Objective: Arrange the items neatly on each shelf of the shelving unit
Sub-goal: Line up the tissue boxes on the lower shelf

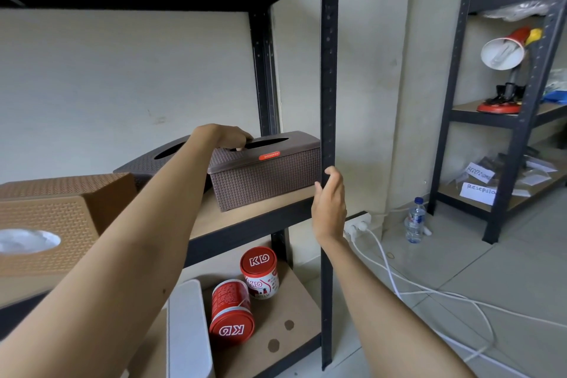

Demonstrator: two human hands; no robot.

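On the middle shelf [245, 218], the left hand [225, 136] has its grip curled into the slot of a dark brown tissue box [264, 172]; the right hand [329, 202] rests open against the upright post [329, 70]. This box probably needs squaring next. I count three tissue boxes and two red cans [245, 294] below.

A person's bare left arm stretches forward and up across the frame, its left hand [228, 136] bent down at the wrist with fingers curled over and into a gripped edge. The right arm reaches forward lower on the right, its right hand [329, 205] raised upright, palm turned inward, fingers straight and relaxed, fingertips beside an upright post.
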